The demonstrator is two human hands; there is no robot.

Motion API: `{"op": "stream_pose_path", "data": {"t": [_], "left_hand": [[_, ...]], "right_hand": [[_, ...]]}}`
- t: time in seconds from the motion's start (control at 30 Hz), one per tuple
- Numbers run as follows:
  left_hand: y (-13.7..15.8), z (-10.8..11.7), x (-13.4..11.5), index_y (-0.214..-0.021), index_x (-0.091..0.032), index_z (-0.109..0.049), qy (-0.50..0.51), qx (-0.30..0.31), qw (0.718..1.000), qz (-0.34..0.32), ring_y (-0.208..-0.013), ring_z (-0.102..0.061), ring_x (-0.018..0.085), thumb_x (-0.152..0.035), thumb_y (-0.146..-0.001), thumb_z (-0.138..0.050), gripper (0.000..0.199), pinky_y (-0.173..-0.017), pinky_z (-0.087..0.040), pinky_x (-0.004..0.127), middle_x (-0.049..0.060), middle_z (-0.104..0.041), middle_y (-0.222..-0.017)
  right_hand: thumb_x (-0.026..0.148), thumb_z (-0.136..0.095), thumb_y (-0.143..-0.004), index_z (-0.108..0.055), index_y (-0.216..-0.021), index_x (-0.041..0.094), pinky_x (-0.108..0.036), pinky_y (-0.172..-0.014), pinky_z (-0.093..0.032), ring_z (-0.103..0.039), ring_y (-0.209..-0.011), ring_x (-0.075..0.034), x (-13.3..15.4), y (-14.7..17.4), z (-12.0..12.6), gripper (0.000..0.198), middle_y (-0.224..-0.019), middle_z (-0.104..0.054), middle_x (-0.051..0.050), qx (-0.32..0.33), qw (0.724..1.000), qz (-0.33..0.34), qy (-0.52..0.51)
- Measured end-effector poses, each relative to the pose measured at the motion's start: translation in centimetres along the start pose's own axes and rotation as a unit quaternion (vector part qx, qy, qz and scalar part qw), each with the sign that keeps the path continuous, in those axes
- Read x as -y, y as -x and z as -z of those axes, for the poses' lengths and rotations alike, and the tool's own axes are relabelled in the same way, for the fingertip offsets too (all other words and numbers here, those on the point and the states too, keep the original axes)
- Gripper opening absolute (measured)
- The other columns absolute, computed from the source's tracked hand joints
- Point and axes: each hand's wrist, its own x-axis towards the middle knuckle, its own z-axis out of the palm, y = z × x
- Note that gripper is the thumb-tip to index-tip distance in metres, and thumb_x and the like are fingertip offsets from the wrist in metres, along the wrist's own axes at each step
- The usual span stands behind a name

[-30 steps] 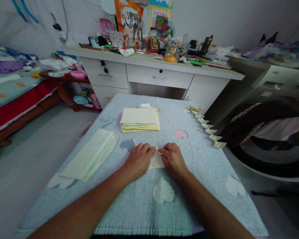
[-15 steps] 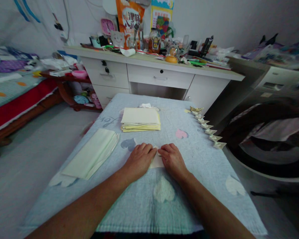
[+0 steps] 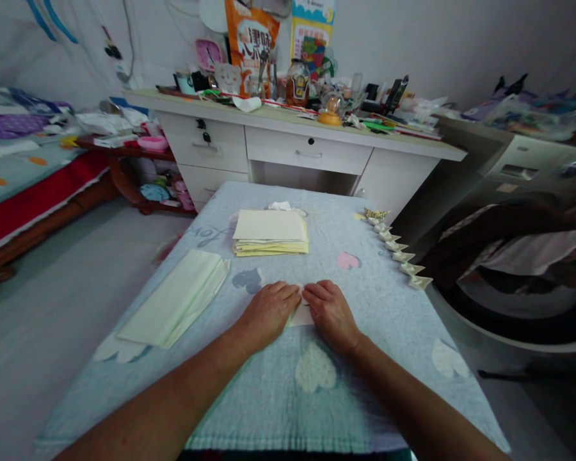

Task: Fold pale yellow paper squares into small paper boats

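Currently, a small pale paper [image 3: 301, 315] is held down on the blue cloth [image 3: 240, 410] between both hands, its near edge seen in the gap and its sides covered by fingers. On its left side the paper is covered by the left hand [image 3: 269, 312], fingers kept together and laid on it. On its right side it is touched by the right hand [image 3: 333, 312], fingers bent, tips set at the upper part of the sheet. Whether the paper is pinched or only pressed by either hand cannot be told; undersides are hidden.

Compared with one second ago, the right fingertips are brought closer to the left ones, with just a sliver left between, and the raised flap seen then at the top of the sheet is now mostly covered. The left hand is kept in nearly the same place on the paper. No change is noted in the surrounding papers.

Beyond the grip, slightly left, a paper stack [image 3: 269, 225] is placed, yellowish sheets showing underneath. Left of the grip, a pale green paper bundle [image 3: 175, 298] is laid at a slant. Right of and beyond the grip, pointed folded pieces [image 3: 403, 257] are lined up, with a patterned piece [image 3: 377, 214] set at the far end.
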Motion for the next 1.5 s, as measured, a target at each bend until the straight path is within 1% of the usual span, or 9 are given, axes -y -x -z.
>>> {"op": "stream_pose_path", "data": {"t": [0.1, 0.2, 0.33, 0.6, 0.77, 1.0, 1.23, 1.5], "left_hand": [[0.0, 0.1, -0.1, -0.108, -0.018, -0.063, 0.002, 0.004, 1.0, -0.002, -0.102, -0.056, 0.02, -0.018, -0.093, -0.049, 0.021, -0.088, -0.047, 0.035, 0.007, -0.066, -0.113], [0.0, 0.2, -0.1, -0.109, -0.017, -0.063, 0.002, 0.009, 1.0, -0.001, -0.1, -0.056, 0.02, -0.019, -0.093, -0.048, 0.021, -0.088, -0.047, 0.035, 0.007, -0.066, -0.111], [-0.1, 0.4, -0.2, -0.108, -0.017, -0.063, 0.008, 0.011, 1.0, 0.003, -0.101, -0.056, 0.02, -0.019, -0.094, -0.046, 0.021, -0.088, -0.047, 0.035, 0.007, -0.066, -0.108], [-0.3, 0.5, 0.0, -0.104, -0.017, -0.063, 0.03, -0.003, 1.0, 0.001, -0.1, -0.057, 0.02, -0.017, -0.094, -0.045, 0.021, -0.089, -0.047, 0.036, 0.007, -0.067, -0.105], [-0.3, 0.6, 0.2, -0.106, -0.017, -0.063, 0.056, -0.013, 0.998, 0.012, -0.101, -0.058, 0.02, -0.018, -0.092, -0.049, 0.02, -0.092, -0.047, 0.037, 0.006, -0.067, -0.109], [-0.3, 1.6, 0.1, -0.105, -0.018, -0.062, 0.075, 0.003, 0.997, 0.01, -0.103, -0.057, 0.02, -0.017, -0.089, -0.053, 0.018, -0.092, -0.047, 0.036, 0.006, -0.067, -0.109], [-0.2, 1.4, 0.2, -0.105, -0.019, -0.062, 0.089, 0.001, 0.996, 0.013, -0.102, -0.056, 0.02, -0.017, -0.089, -0.053, 0.019, -0.092, -0.047, 0.036, 0.006, -0.066, -0.107], [-0.2, 1.5, 0.2, -0.105, -0.018, -0.062, 0.089, -0.003, 0.996, 0.008, -0.102, -0.056, 0.02, -0.017, -0.089, -0.052, 0.018, -0.091, -0.047, 0.036, 0.006, -0.067, -0.107]], "right_hand": [[0.009, -0.055, -0.087, -0.067, -0.095, 0.018, -0.036, -0.087, -0.043, -0.053, -0.095, -0.022, 0.0, 0.0, 0.1, 0.017, -0.105, -0.067, -0.007, 0.006, 1.0, 0.011, 0.009], [0.01, -0.056, -0.087, -0.067, -0.101, 0.018, -0.038, -0.087, -0.044, -0.052, -0.099, -0.024, 0.0, 0.3, 0.0, 0.019, -0.109, -0.066, -0.008, 0.007, 1.0, 0.016, 0.009], [0.01, -0.056, -0.087, -0.067, -0.105, 0.018, -0.039, -0.087, -0.045, -0.052, -0.1, -0.024, 0.0, 0.4, 0.0, 0.022, -0.113, -0.066, -0.008, -0.004, 1.0, 0.012, 0.007], [0.01, -0.055, -0.088, -0.068, -0.102, 0.018, -0.037, -0.088, -0.044, -0.053, -0.097, -0.023, 0.3, 0.2, 0.3, 0.021, -0.11, -0.068, -0.006, -0.005, 1.0, 0.004, -0.005], [0.01, -0.055, -0.087, -0.067, -0.107, 0.02, -0.038, -0.088, -0.044, -0.052, -0.098, -0.023, 0.2, 0.4, 0.0, 0.025, -0.11, -0.068, -0.006, -0.011, 1.0, -0.004, -0.018], [0.007, -0.055, -0.085, -0.066, -0.111, 0.019, -0.038, -0.091, -0.045, -0.051, -0.099, -0.023, 0.0, 0.7, 0.0, 0.031, -0.114, -0.067, -0.007, -0.031, 0.999, 0.003, -0.037], [0.006, -0.054, -0.085, -0.067, -0.111, 0.02, -0.038, -0.092, -0.046, -0.052, -0.1, -0.022, 0.0, 0.7, 0.1, 0.033, -0.117, -0.067, -0.006, -0.039, 0.998, 0.005, -0.054], [0.008, -0.055, -0.085, -0.068, -0.109, 0.018, -0.038, -0.092, -0.046, -0.054, -0.099, -0.022, -0.1, 0.8, -0.2, 0.03, -0.117, -0.067, -0.007, -0.036, 0.998, 0.014, -0.049]]}}
